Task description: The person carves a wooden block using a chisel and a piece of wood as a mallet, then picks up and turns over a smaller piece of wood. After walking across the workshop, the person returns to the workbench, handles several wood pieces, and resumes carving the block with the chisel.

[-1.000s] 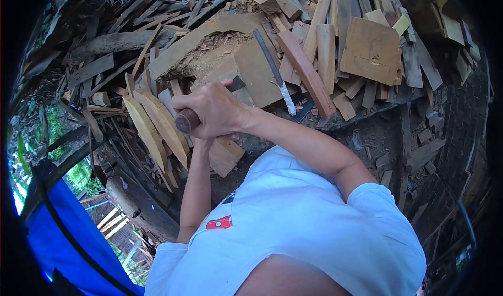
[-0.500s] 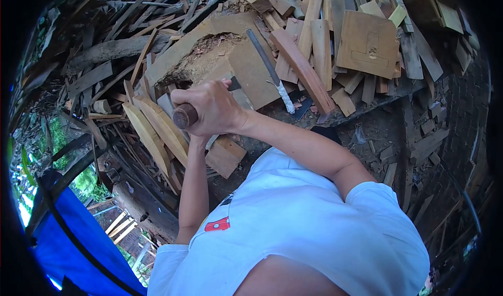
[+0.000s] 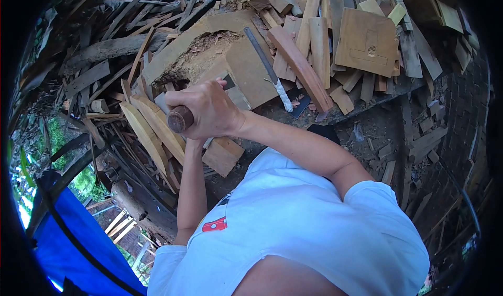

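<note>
My right hand (image 3: 212, 107) is closed around the round brown wooden handle (image 3: 180, 119) of a tool, whose butt end points up toward me. The rest of the tool is hidden under the hand. My left forearm (image 3: 191, 194) reaches up below it, and the left hand is mostly hidden behind the right one, its fingers out of sight. Just past my knuckles, a small dark flat piece (image 3: 228, 82) lies against a broad pale board (image 3: 250, 68). Two light curved wooden pieces (image 3: 157, 123) stand left of my hands, and a wooden block (image 3: 223, 155) sits beneath them.
A long dark blade with a white-wrapped handle (image 3: 282, 96) lies right of the board. Beside it rests a reddish wooden beam (image 3: 301, 70). Farther right is a square board with marked lines (image 3: 367, 42). Scrap wood (image 3: 99, 52) heaps up around, and a blue sheet (image 3: 78, 238) hangs at lower left.
The view has shifted very slightly, so everything sits a few pixels farther left. My right hand keeps its grip on the handle.
</note>
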A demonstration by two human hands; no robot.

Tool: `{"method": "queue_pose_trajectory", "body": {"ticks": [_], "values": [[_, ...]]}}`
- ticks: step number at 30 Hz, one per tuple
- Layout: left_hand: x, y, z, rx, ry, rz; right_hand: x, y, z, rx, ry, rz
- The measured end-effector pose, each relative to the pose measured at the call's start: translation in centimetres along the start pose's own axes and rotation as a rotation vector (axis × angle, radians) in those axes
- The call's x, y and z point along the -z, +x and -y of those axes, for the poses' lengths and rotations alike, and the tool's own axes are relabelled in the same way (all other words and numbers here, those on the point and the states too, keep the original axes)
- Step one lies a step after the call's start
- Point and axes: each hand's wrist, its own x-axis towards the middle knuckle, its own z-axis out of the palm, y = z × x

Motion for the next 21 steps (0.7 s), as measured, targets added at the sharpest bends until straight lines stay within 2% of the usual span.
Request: {"method": "queue_pose_trajectory", "body": {"ticks": [13, 21], "values": [[0.7, 0.3, 0.0, -0.019, -0.014, 0.009, 0.3, 0.1, 0.0, -0.033, 0.031, -0.048], [0.5, 1.3, -0.1, -0.033, -0.021, 0.005, 0.6, 0.5, -0.5, -0.053, 0.039, 0.001]]}}
